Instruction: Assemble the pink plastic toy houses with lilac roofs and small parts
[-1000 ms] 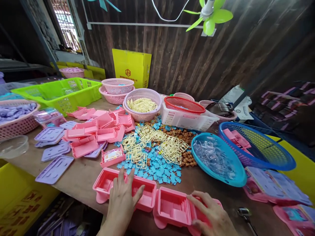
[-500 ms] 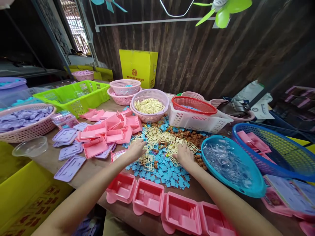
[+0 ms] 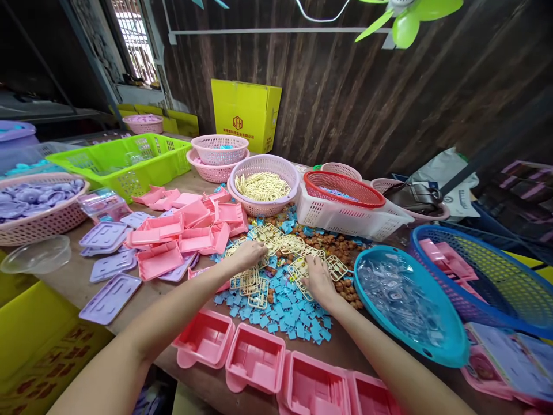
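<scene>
My left hand (image 3: 249,255) is over the left part of a loose pile of cream plastic frames (image 3: 247,281), its fingers curled together and the tips hidden. Whether a piece is pinched there I cannot make out. My right hand (image 3: 319,281) lies on the right side of the same pile, fingers stretched out and apart, touching the frames. Below and between both hands spread many small light-blue plastic pieces (image 3: 288,305). Brown lumpy pieces (image 3: 345,253) lie to the right, partly under the frames. A row of pink box trays (image 3: 254,354) stands along the table's near edge.
Pink trays (image 3: 159,259) and purple panels (image 3: 110,297) are heaped at left. A turquoise basin (image 3: 449,353) of clear packets and a blue basket (image 3: 510,305) stand right. Behind are a lilac basket (image 3: 281,162) of cream sticks, a white crate (image 3: 337,218) and a green crate (image 3: 129,181).
My left hand has moved a little to the right and up across the cream frames, its fingers more bunched. The right hand stays on the pile. The whole view has shifted slightly.
</scene>
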Tool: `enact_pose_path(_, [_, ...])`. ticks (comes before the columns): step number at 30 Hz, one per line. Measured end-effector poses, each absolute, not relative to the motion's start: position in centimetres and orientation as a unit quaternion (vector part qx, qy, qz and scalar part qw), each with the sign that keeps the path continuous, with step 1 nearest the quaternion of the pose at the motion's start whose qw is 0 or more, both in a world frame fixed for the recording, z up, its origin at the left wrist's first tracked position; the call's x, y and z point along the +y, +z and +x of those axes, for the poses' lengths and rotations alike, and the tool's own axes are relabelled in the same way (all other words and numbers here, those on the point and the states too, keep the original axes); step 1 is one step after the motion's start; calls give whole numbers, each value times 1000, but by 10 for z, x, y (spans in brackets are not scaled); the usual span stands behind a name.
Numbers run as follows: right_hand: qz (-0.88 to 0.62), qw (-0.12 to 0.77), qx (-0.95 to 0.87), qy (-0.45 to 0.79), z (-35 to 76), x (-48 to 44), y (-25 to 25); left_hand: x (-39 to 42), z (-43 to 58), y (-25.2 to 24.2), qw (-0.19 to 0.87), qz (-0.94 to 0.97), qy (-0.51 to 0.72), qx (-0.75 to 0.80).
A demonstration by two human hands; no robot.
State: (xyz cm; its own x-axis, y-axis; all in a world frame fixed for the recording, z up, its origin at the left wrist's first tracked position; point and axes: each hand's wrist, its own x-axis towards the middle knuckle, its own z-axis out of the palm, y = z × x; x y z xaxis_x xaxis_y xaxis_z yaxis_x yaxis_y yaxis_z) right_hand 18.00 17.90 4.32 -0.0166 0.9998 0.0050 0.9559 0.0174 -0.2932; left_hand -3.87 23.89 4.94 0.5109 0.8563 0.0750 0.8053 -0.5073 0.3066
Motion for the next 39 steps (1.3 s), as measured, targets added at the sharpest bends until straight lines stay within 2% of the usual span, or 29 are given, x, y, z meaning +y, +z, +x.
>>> enact_pose_path(6, [-663,231,-676,225,192,188,41,247,-44,54,172,754,279,569])
enact_pose_path(10, [-620,309,-642,328,198,190,54,243,-48,58,255,676,372,583])
enact_pose_path(15, [-566,399,-602,397,174,180,71,209,-29,64,388,657,378,524])
enact_pose_path(19, [-539,436,-580,428,144,172,77,191,-17,74,439,695,323,470])
enact_pose_path(22, [-524,450,-567,449,140,169,82,193,-34,79,414,737,256,470])
enact_pose_path(27, [-493,480,-535,490,155,164,91,198,-77,65,267,795,111,533])
enact_pose_path(31, [-483,466,-493,553,157,156,89,193,-83,50,188,826,10,532])
enact_pose_path(39, [-481,454,-444,604,157,145,79,203,-86,44,132,854,-21,503])
